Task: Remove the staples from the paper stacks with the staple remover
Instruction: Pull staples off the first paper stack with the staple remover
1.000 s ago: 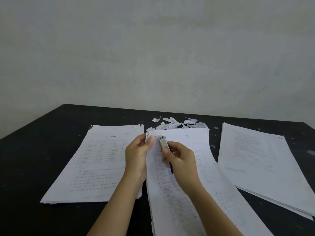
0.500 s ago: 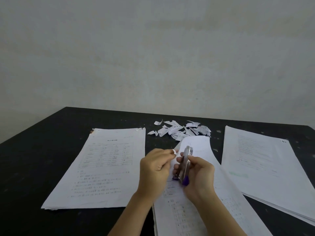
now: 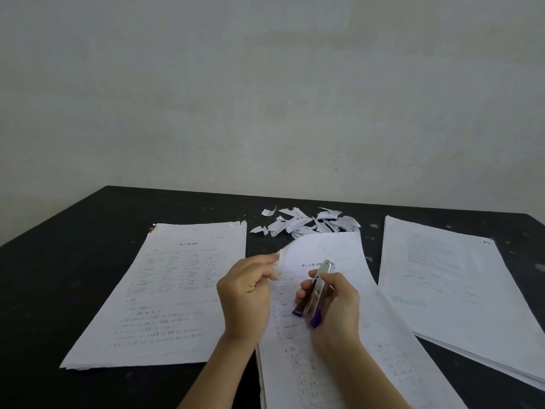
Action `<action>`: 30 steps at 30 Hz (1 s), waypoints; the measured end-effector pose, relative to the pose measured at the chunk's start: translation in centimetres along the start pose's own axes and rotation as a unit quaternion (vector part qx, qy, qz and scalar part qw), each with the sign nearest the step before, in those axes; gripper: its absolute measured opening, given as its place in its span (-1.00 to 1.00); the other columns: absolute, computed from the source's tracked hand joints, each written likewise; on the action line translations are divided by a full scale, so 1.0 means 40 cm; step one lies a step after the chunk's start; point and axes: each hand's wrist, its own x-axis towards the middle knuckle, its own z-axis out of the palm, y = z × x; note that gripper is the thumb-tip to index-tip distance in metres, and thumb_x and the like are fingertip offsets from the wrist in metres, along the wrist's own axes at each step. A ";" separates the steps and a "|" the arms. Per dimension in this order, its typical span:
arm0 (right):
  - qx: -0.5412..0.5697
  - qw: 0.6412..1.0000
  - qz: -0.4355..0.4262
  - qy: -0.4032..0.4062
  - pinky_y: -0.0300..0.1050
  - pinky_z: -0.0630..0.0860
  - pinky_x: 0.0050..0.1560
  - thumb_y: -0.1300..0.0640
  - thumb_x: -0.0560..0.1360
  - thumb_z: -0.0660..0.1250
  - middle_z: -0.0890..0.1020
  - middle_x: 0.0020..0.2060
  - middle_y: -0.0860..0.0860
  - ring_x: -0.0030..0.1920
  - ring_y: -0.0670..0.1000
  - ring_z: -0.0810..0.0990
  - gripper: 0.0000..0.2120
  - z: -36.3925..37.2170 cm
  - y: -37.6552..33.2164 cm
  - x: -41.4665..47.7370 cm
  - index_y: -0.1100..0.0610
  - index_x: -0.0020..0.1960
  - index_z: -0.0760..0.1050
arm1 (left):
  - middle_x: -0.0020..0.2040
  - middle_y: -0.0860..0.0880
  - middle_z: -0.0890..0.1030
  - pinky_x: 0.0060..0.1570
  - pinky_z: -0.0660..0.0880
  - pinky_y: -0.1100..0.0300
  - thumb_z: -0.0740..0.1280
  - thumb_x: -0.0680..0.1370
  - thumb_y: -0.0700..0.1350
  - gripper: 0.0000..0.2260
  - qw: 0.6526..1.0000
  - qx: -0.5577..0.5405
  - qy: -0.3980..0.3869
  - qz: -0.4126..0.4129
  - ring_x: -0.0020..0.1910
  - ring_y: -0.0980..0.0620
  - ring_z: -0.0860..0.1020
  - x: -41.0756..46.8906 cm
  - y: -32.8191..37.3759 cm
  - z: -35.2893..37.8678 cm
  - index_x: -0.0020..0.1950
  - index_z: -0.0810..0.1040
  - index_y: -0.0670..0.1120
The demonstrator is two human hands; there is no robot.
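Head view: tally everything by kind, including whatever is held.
Paper stacks: 3, left stack, middle stack, right stack
Staple remover: 1, in the grip of the right hand
Scrap pile: 1
Torn scrap: 1, pinched by the left hand
Total: 6

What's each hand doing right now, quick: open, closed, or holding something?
Left hand: pinches a small paper scrap.
Right hand: grips the staple remover.
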 end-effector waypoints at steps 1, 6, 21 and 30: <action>-0.014 1.000 -0.005 0.000 -0.09 0.45 -0.40 0.23 0.41 0.19 0.52 -0.47 0.12 -0.50 0.04 0.49 -0.87 0.001 0.001 0.000 0.27 -0.18 0.47 | -0.20 -0.01 0.63 -0.14 0.51 0.46 0.24 0.27 -0.53 -0.75 1.000 -0.007 0.001 0.005 -0.17 0.11 0.62 -0.002 -0.002 -0.001 -0.40 0.61 -0.26; -0.089 0.995 -0.037 -0.012 -0.08 0.47 -0.39 0.22 0.44 0.21 0.55 -0.46 0.12 -0.47 0.06 0.53 -0.83 0.002 0.004 -0.001 0.30 -0.15 0.54 | -0.24 -0.01 0.64 -0.15 0.53 0.41 0.19 0.24 -0.52 -0.73 0.999 -0.040 -0.007 -0.006 -0.16 0.14 0.61 -0.003 -0.007 0.002 -0.45 0.58 -0.23; -0.309 0.928 -0.130 -0.160 -0.26 0.43 -0.39 -0.02 0.56 0.22 0.58 -0.34 0.00 -0.42 -0.06 0.50 -0.67 0.033 0.012 -0.020 0.25 -0.09 0.55 | -0.12 -0.05 0.71 -0.25 0.55 0.30 0.30 0.54 -0.21 -0.85 0.845 -0.268 -0.095 -0.453 -0.15 0.03 0.66 0.040 0.002 -0.011 -0.01 0.66 -0.12; -0.265 0.942 -0.151 -0.141 -0.26 0.50 -0.35 0.17 0.55 0.27 0.63 -0.32 0.06 -0.42 -0.07 0.51 -0.84 0.038 0.013 -0.015 0.26 -0.02 0.54 | -0.10 -0.15 0.69 -0.25 0.55 0.12 0.25 0.57 -0.23 -0.84 0.842 -0.290 -0.103 -0.444 -0.19 -0.06 0.63 0.040 0.004 -0.014 0.00 0.62 -0.15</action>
